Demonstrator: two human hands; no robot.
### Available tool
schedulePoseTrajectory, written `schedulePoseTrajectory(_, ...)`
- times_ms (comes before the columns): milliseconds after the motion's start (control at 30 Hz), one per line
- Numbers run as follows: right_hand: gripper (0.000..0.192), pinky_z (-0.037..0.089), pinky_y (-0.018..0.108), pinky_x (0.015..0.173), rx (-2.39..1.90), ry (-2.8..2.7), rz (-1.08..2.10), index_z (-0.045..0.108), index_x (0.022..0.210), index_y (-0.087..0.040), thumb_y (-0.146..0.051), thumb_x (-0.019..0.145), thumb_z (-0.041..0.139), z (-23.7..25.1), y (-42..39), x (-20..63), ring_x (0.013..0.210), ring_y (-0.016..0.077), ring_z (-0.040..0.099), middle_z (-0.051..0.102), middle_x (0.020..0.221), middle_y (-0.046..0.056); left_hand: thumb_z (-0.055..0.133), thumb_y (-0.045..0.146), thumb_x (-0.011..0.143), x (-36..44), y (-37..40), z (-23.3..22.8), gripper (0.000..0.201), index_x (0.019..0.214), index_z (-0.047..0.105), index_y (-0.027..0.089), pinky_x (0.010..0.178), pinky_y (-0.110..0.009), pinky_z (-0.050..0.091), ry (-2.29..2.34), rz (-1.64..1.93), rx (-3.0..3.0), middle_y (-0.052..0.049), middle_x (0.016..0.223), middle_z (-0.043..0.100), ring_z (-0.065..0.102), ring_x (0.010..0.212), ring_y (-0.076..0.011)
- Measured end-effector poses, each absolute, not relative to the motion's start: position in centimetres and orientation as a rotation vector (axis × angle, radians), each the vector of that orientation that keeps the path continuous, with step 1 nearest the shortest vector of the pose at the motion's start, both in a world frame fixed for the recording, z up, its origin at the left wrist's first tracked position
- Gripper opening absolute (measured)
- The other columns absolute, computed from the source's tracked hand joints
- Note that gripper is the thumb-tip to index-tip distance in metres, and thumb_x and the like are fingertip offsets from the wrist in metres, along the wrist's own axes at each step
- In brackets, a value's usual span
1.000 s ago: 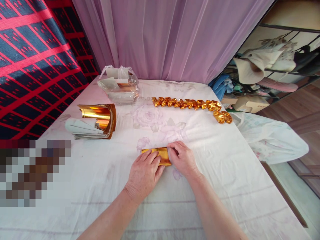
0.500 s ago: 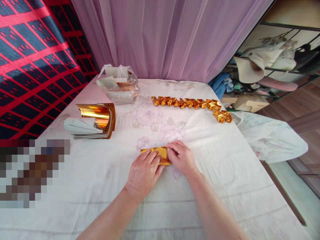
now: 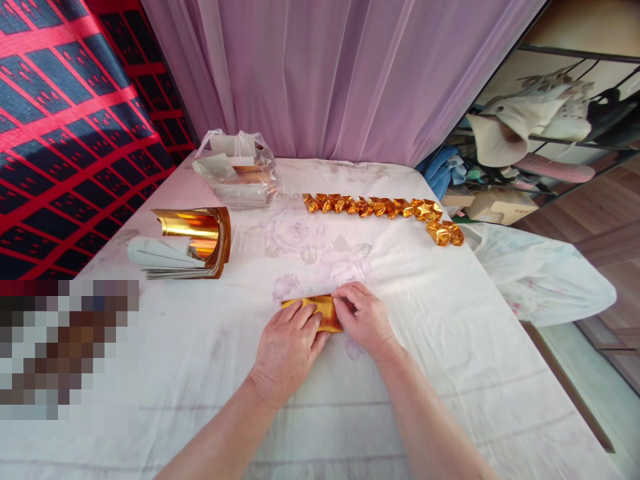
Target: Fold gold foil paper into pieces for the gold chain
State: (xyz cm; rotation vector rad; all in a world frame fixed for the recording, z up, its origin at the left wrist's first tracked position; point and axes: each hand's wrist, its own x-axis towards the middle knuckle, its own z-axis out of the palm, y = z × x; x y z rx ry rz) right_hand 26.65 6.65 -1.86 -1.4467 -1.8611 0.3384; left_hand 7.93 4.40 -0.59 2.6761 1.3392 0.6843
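Starting at the left, a curled stack of gold foil sheets [image 3: 193, 243] with pale backs is seen lying on the table [image 3: 450, 373], which is covered by a white, wrinkled cloth with a faint floral print. Behind it, a crinkled clear plastic bag [image 3: 237, 170] holding more sheets is noted.

At the centre, a folded gold foil strip [image 3: 320, 310], flat, oblong and glossy, is found lying on the cloth. It is pressed down by the left hand [image 3: 290, 347], laid palm-down with the fingers together and flat across its near edge. Its right end is pinched by the right hand [image 3: 367, 320], whose fingers are curled narrowly onto the foil.

Farther right and back, a row of small folded gold pieces [image 3: 385, 210], crumpled and faceted, is recorded in a line that bends near the table edge. No legible writing is observed.
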Motion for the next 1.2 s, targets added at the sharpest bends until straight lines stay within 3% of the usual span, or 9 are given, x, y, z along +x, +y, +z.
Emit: schedulePoseTrajectory(1200, 0.021, 0.053, 0.028, 0.076, -1.534, -1.939, 0.32, 0.073, 0.089, -0.025, -0.02, 0.091, 0.053, -2.23, 6.71, 26.54, 0.083, 0.0168, 0.066, 0.069, 0.093, 0.004, 0.063, 0.032, 0.092, 8.07, 4.21, -0.37, 0.022, 0.109, 0.067, 0.019, 0.093, -0.045, 0.048, 1.392, 0.621, 2.658, -0.008, 0.115, 0.071, 0.063, 0.112, -0.0277)
